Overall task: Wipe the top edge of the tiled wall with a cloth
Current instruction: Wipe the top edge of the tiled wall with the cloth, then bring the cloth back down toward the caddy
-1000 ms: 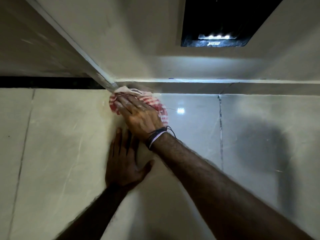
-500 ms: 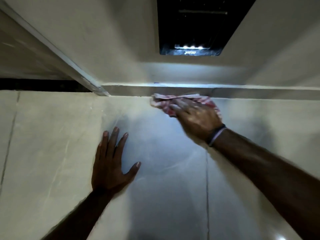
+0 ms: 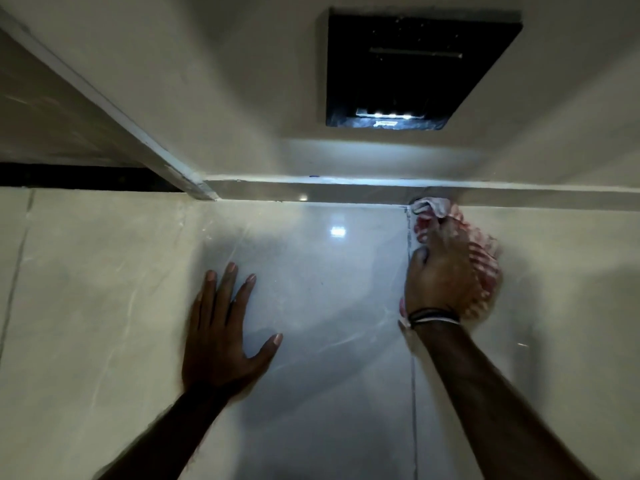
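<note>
The cloth (image 3: pixel 485 258), red-and-white striped and bunched, is pressing against the tiled wall (image 3: pixel 104 306) at right of centre in the frame, its upper fold touching the top edge (image 3: pixel 311 201) just where a vertical grout line (image 3: pixel 412 393) is meeting the ledge. The right hand (image 3: pixel 441 271) is clamping it, fingers curled tight around the wad, bands circling the wrist. The left hand (image 3: pixel 221 334) is lying flat on the tile at lower centre, fingers spread and holding nothing, apparently bracing the body. Above, a pale ledge is running across the frame, a slanted beam (image 3: pixel 114 109) is coming in from the upper left, and a dark square vent (image 3: pixel 415 71) with small lights is sitting in the ceiling. The wiping stroke along the edge seems to be under way. The next move is likely calling for sliding the cloth further right along the seam, keeping its fold pushed up into the corner with steady pressure.
</note>
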